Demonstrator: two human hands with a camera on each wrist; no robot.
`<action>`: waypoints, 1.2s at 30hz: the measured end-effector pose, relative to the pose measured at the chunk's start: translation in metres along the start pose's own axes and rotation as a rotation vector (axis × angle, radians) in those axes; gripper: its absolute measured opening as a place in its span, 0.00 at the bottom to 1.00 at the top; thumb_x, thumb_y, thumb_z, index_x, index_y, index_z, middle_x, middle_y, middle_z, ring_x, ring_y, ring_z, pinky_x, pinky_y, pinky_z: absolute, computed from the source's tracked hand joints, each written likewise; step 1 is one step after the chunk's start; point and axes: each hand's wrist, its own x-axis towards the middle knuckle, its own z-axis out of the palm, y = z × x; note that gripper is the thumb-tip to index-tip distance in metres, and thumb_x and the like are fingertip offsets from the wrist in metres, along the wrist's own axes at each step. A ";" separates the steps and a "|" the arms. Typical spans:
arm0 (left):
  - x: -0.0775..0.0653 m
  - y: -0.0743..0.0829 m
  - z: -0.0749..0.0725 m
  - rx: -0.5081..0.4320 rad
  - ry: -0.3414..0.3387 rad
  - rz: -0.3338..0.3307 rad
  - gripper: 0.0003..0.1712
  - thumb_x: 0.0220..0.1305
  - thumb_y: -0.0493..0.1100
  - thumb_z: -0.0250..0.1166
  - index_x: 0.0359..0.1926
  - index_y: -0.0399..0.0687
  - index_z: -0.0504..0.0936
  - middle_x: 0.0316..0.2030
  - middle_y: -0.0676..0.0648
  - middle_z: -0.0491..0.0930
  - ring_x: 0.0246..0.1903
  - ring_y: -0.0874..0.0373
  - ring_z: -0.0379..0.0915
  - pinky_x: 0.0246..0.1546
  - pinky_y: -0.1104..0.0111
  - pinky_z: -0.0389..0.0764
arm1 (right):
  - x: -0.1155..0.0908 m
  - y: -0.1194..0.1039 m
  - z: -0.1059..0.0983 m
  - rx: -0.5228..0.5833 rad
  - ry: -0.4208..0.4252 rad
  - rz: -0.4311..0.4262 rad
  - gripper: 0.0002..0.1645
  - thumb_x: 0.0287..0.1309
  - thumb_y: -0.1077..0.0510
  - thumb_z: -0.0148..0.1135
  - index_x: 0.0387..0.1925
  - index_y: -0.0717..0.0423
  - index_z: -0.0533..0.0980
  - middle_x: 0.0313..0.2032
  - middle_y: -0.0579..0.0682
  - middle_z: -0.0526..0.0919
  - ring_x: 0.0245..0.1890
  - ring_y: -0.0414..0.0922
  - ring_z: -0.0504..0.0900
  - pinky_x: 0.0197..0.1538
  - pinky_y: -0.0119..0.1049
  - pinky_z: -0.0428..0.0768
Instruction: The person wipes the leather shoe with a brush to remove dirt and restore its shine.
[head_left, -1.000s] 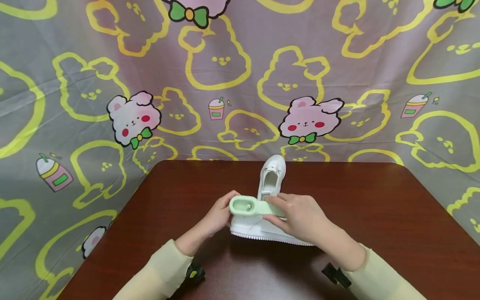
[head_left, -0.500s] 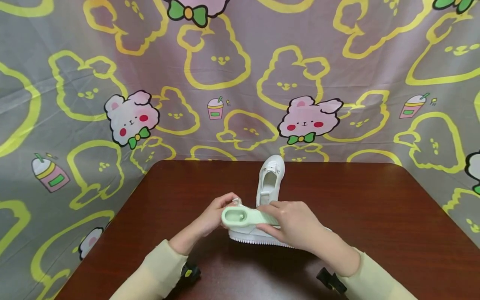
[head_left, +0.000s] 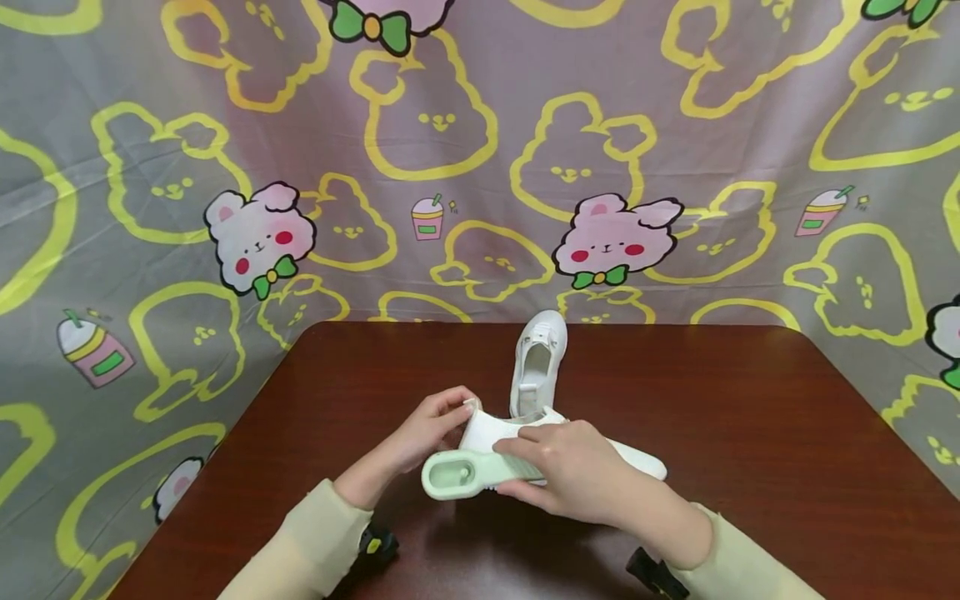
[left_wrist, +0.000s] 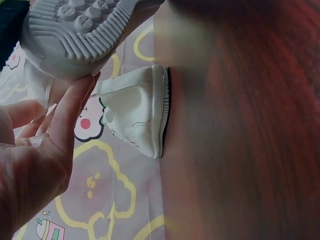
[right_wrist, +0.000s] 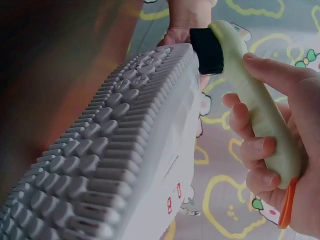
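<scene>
A white sneaker (head_left: 636,460) is held up off the table, its ridged sole (right_wrist: 95,135) showing in both wrist views. My left hand (head_left: 412,450) pinches the shoe's heel opening between thumb and fingers. My right hand (head_left: 577,471) grips a light green shoe brush (right_wrist: 257,105) with an orange loop at its handle end. Its dark bristles (right_wrist: 206,51) are at the side of the heel; whether they touch it I cannot tell. Behind the held shoe, a second white sneaker (head_left: 542,354) stands on its sole, toe pointing away.
Under the hands lies a dark red-brown table (head_left: 375,367) with rounded far corners. A patterned cloth (head_left: 480,200) with cartoon bears hangs behind it and along the sides. Black wrist devices (head_left: 656,575) sit beneath the forearms.
The brush and right hand have moved left and nearer the body. The held shoe has tilted, showing more of its upper and opening. The left hand has shifted slightly left; the second shoe stays put.
</scene>
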 end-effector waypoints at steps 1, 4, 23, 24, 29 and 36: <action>0.000 0.000 -0.001 0.006 0.000 0.005 0.13 0.74 0.39 0.51 0.47 0.28 0.70 0.34 0.48 0.77 0.29 0.57 0.78 0.29 0.67 0.79 | 0.001 0.000 0.001 -0.013 -0.004 0.002 0.21 0.53 0.40 0.69 0.42 0.49 0.82 0.31 0.41 0.81 0.24 0.35 0.77 0.24 0.32 0.74; 0.000 -0.002 -0.001 0.036 0.015 0.049 0.13 0.73 0.38 0.52 0.45 0.27 0.71 0.34 0.49 0.76 0.32 0.60 0.75 0.32 0.69 0.76 | 0.003 0.001 0.000 -0.047 0.002 0.048 0.21 0.53 0.41 0.70 0.41 0.50 0.82 0.30 0.42 0.82 0.23 0.36 0.77 0.21 0.32 0.73; 0.000 -0.003 -0.002 0.026 0.037 -0.057 0.13 0.74 0.41 0.51 0.47 0.32 0.70 0.31 0.48 0.78 0.28 0.57 0.80 0.21 0.66 0.79 | -0.015 0.019 -0.003 -0.011 0.024 0.014 0.21 0.55 0.40 0.68 0.43 0.49 0.82 0.28 0.40 0.79 0.21 0.33 0.73 0.22 0.29 0.71; 0.000 -0.003 -0.002 0.030 0.043 -0.059 0.13 0.74 0.41 0.52 0.47 0.32 0.70 0.32 0.48 0.77 0.28 0.57 0.80 0.21 0.66 0.79 | -0.016 0.023 -0.003 -0.024 0.035 0.050 0.21 0.54 0.41 0.69 0.43 0.49 0.82 0.27 0.40 0.79 0.21 0.33 0.72 0.21 0.29 0.70; -0.001 -0.006 -0.003 0.039 0.069 -0.092 0.11 0.74 0.39 0.51 0.47 0.32 0.70 0.33 0.47 0.78 0.30 0.55 0.81 0.22 0.64 0.80 | -0.021 0.039 -0.004 -0.063 0.118 0.185 0.21 0.49 0.44 0.72 0.42 0.50 0.82 0.22 0.39 0.74 0.16 0.32 0.65 0.18 0.26 0.61; -0.001 -0.008 -0.002 0.026 0.063 -0.082 0.11 0.74 0.39 0.51 0.47 0.33 0.70 0.31 0.48 0.78 0.28 0.56 0.80 0.21 0.65 0.79 | -0.020 0.027 -0.002 0.058 0.042 -0.014 0.21 0.54 0.41 0.69 0.43 0.49 0.81 0.28 0.39 0.79 0.22 0.31 0.71 0.24 0.24 0.70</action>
